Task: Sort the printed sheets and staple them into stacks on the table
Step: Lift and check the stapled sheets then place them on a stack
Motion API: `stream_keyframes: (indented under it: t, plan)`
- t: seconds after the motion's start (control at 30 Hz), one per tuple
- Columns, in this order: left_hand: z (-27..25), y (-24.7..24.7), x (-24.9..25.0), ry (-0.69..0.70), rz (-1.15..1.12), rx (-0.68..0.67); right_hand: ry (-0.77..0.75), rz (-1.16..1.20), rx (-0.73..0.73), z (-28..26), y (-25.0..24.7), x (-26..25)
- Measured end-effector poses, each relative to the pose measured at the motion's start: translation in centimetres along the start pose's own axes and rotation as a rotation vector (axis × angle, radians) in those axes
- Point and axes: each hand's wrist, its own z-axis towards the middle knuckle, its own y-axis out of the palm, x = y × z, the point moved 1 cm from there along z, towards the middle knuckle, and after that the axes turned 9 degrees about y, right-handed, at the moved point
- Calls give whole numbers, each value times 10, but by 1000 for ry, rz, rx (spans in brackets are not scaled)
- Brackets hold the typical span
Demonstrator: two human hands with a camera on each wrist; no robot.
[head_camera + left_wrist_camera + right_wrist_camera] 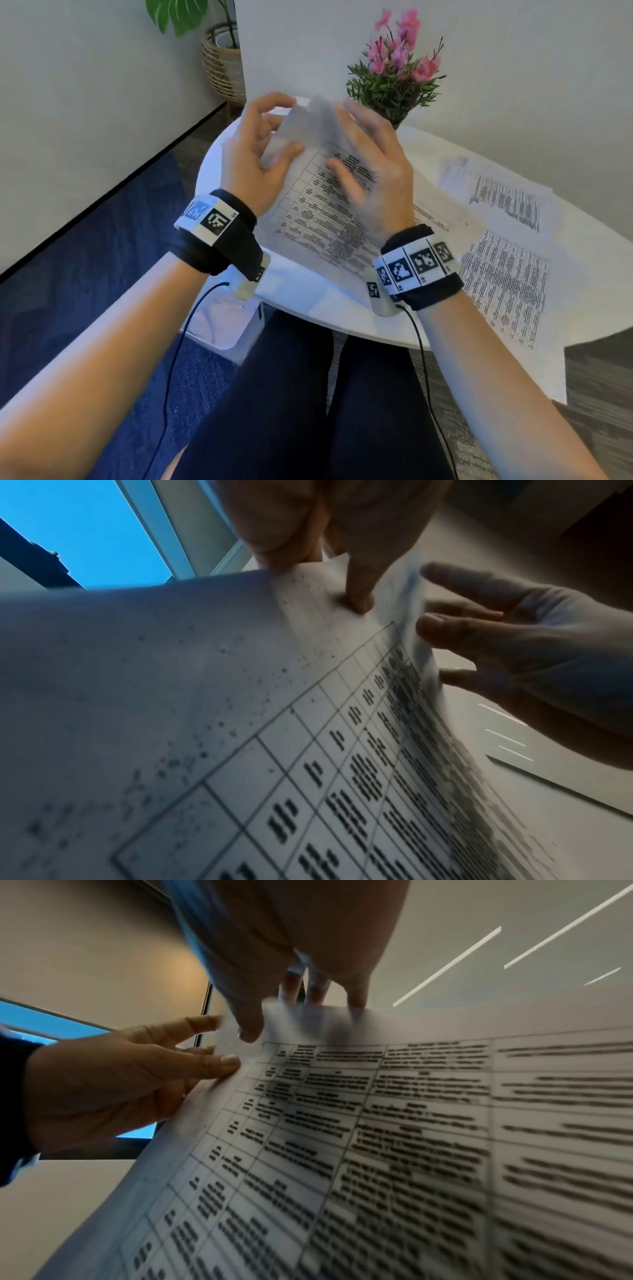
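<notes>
The left hand (255, 164) is pinching the top left corner of a printed sheet (318, 219), with the thumb on top and the fingers curled behind it. The right hand (373, 171) is lying on the same sheet with its fingers mostly straight and spread; whether it is holding an edge cannot be told, because the top of the paper is blurry. The sheet has a table of boxes and lines of words on it, and the person is holding it tilted up over the round white table (308, 308), in front of their knees. More printed sheets (503, 267) are lying flat on the table to the right. A pot of pink flowers (394, 78) is standing at the back. This looks like the sorting step, with no stapling yet. No stapler is showing. Next, the person probably needs to read the sheet and lay it on the pile it belongs to, keeping the edges lined up.
</notes>
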Motion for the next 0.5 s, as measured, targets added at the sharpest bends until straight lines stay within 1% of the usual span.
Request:
stream_keyframes:
  t: [0.07,0.2,0.33,0.5]
  plan:
    - [-3,1,0,-27,-32,-27,2,49,12,0,0,-2]
    - [-8,3,-4,-12,-11,-31,-11,91,32,-1,2,-1]
    - [-9,4,-7,-31,20,-16,54,144,88,2,2,2]
    - [-8,5,-1,-107,-8,-39,97,96,52,3,-1,6]
